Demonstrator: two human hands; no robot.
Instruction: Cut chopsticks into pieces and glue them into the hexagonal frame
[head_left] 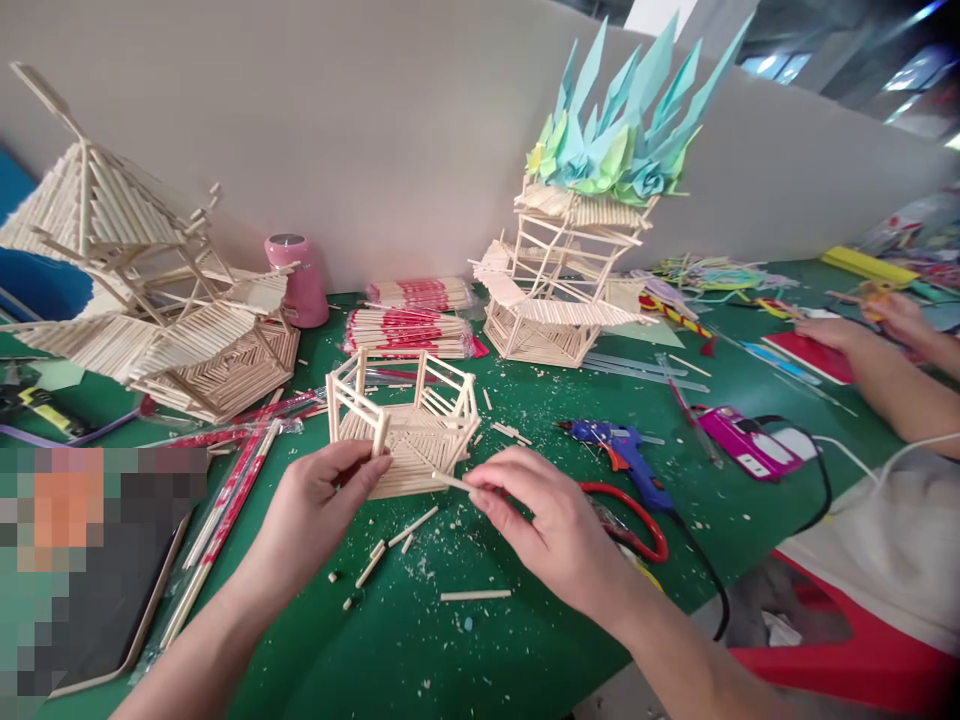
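A small wooden stick frame [401, 420] with a slatted floor and low railings sits on the green table [555, 610]. At its front left corner, my left hand [319, 500] pinches an upright post of the frame. My right hand [536, 515] holds a short wooden stick [452, 482] between thumb and fingers, its free end pointing left near the frame's front edge. Loose stick pieces [409, 527] lie in front of the frame, and one longer piece [476, 596] lies nearer to me. Pale crumbs are scattered around.
Stick pavilions stand at the left [217, 350] and the back [577, 260]. Behind the frame are stick bundles [409, 333] and a pink cup [304, 285]. A blue glue gun [626, 455], red-handled tool [652, 535] and pink power strip [750, 440] lie right. Another person's hands are far right.
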